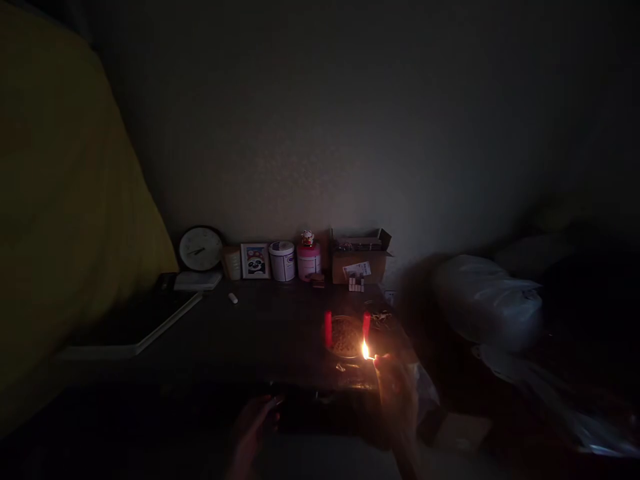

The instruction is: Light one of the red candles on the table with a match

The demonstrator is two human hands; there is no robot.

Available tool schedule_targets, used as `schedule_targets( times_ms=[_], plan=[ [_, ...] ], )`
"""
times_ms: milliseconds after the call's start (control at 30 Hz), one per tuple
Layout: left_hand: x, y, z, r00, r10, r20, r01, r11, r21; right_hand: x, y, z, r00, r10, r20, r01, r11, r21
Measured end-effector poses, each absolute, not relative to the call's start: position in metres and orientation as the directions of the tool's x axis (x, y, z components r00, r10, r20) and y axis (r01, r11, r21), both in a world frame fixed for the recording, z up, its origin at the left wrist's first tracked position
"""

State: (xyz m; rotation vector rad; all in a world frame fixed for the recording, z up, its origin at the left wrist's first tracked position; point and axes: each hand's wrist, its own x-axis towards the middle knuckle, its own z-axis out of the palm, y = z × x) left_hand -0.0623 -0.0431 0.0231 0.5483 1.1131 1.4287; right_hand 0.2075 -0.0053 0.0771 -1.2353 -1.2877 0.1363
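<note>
The room is dark. My right hand (pixel 393 387) pinches a burning match (pixel 367 352) whose flame lights the near edge of a round plate (pixel 344 335) on the dark table (pixel 260 333). Two red candles (pixel 328 329) stand upright on either side of the plate, unlit. My left hand (pixel 255 420) rests low at the table's front edge, its fingers curled against a dark object I cannot make out.
Along the wall stand a round clock (pixel 201 249), a framed picture (pixel 255 261), a white tub (pixel 282 261), a pink jar (pixel 309 259) and a cardboard box (pixel 361 261). A closed laptop (pixel 135 323) lies left. A white plastic bag (pixel 487 300) sits right.
</note>
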Motion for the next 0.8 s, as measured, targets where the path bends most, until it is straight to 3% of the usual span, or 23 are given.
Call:
schedule_targets(
  times_ms=[333,600,800],
  plan=[
    [-0.064,-0.050,0.025,-0.181,0.939,-0.292,-0.467,0.179,0.866,0.214,-0.007,0.090,0.338,0.760,0.556,0.462,0.381,-0.801],
    [-0.062,-0.068,0.064,-0.151,0.948,-0.279,-0.431,0.191,0.882,0.216,0.002,0.094,0.340,0.743,0.576,0.499,0.377,-0.780],
    [-0.070,-0.068,0.046,-0.158,0.965,-0.207,-0.371,0.136,0.919,0.218,0.011,0.107,0.324,0.683,0.655,0.531,0.442,-0.723]
  ],
)
